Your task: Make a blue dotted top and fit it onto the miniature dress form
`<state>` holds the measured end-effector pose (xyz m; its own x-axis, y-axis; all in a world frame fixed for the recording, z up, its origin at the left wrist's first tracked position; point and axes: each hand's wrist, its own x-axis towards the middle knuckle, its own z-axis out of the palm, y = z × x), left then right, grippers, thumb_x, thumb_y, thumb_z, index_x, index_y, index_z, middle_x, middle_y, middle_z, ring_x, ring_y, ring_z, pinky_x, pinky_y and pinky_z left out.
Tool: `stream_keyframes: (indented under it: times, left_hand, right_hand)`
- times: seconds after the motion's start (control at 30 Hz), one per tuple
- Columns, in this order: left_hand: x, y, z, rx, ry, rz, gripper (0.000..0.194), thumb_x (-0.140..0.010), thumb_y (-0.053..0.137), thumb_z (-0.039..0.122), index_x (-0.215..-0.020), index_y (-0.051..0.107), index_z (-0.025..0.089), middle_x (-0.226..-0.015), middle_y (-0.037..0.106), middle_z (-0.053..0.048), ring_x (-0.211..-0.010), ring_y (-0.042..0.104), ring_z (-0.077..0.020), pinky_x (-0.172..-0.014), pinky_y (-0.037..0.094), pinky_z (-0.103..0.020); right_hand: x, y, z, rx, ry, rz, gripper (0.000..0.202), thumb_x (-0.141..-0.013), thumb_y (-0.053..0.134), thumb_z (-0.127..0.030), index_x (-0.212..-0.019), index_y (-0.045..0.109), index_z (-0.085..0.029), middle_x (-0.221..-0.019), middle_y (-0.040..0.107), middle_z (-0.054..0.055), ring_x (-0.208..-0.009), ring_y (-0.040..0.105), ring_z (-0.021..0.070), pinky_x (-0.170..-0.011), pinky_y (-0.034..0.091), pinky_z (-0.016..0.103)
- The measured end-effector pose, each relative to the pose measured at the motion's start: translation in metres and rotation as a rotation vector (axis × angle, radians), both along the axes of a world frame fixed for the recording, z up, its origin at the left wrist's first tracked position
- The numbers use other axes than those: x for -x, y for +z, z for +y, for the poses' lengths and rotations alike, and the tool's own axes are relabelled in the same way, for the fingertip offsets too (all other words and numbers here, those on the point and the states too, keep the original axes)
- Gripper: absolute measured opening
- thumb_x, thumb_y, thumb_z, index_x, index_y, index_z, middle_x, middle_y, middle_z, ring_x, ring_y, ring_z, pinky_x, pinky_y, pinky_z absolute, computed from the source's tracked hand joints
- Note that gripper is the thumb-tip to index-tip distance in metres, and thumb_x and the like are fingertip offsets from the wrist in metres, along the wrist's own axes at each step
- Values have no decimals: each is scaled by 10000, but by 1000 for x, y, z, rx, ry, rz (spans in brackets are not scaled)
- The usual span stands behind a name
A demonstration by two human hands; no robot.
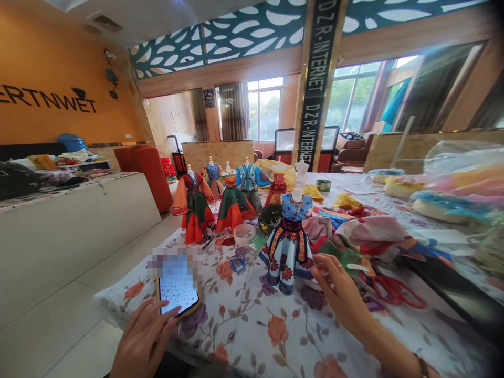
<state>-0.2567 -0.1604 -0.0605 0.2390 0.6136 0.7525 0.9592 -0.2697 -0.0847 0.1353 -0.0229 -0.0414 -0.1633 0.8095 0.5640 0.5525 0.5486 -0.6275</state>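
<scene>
A phone (178,289) with a lit screen lies on the flowered tablecloth (236,325) at the left. My left hand (144,336) rests over its lower edge, fingers apart and fingertips on the screen. My right hand (334,281) has its fingers apart beside the skirt of a small dress form (292,231), its fingertips at the hem. That form stands upright in a blue top and a white, blue and red skirt. Behind it, more dressed forms stand, among them one in a red and green dress (192,205).
Red-handled scissors (399,291) and a heap of coloured fabric (366,233) lie at the right. A white bowl (244,233) and a pincushion (270,218) sit mid-table. A dark flat object (444,289) lies at the far right.
</scene>
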Motion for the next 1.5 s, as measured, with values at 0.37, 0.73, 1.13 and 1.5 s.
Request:
stream_keyframes:
  times: [0.37,0.73,1.13,1.5]
  left_hand:
    - [3,-6,10,4,313,-194,360,-917,304,371,-1131,497,153,-1168,553,-156,-1237,396,-323,-1002,330,-546]
    - [-46,6,-3,-84,-65,65,152,-864,529,169,-985,616,197,-917,706,-51,-902,638,-214,-885,444,-371]
    - [-108,15,60,236,26,-304,198,-874,462,228,-923,651,197,-970,681,-66,-916,643,-216,-848,531,-387]
    - [-132,14,129,421,18,-280,186,-788,545,97,-758,712,172,-838,674,-73,-828,575,-235,-763,466,-380]
  right_hand:
    - [0,-16,3,106,-1,-94,353,-917,376,-433,-1165,467,-198,-849,638,61,-745,637,217,-668,514,351]
    - [10,-27,2,63,53,-105,342,-840,499,-339,-1141,524,-180,-1060,659,116,-945,633,260,-797,510,393]
    - [15,-26,-4,189,72,-235,445,-832,464,-303,-1224,487,-94,-1120,630,158,-1030,574,297,-865,465,439]
    - [15,-26,-7,224,113,-246,397,-866,447,-312,-1218,510,-140,-1105,629,124,-1042,563,268,-889,459,403]
